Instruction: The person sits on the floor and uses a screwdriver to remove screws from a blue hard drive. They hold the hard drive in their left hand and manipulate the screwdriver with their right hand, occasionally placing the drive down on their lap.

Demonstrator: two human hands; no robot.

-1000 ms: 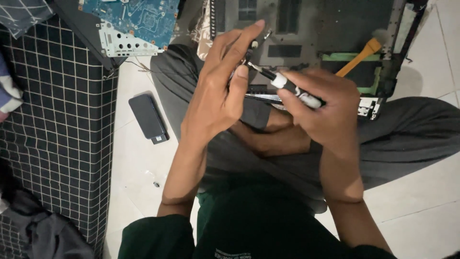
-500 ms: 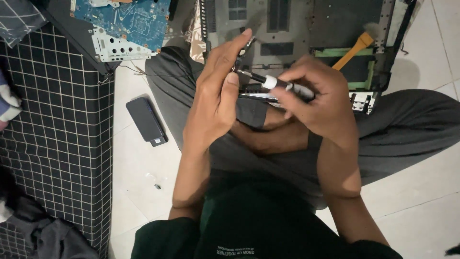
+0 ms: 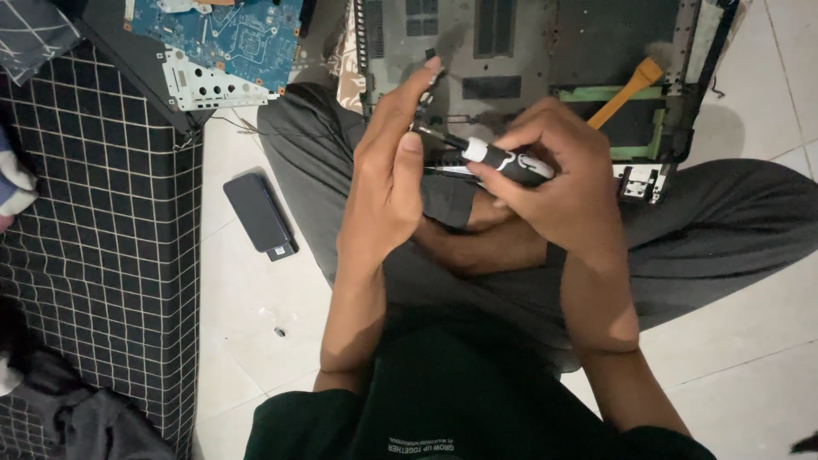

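Screwdriver [image 3: 503,159]: black-and-white handle, lying slantwise just above the person's lap, in front of the laptop base [image 3: 528,51].
Right hand [image 3: 562,183]: fingers clenched round the screwdriver handle.
Left hand [image 3: 392,170]: fingers upright, thumb and fingertips pinching something small at the screwdriver's tip; what it is, I cannot tell.
Brush [image 3: 626,89]: orange handle, resting on the laptop base, right of the screwdriver.
Circuit board [image 3: 226,34]: blue, left of the laptop base.
Phone [image 3: 258,213]: dark, on the floor, left of the lap.
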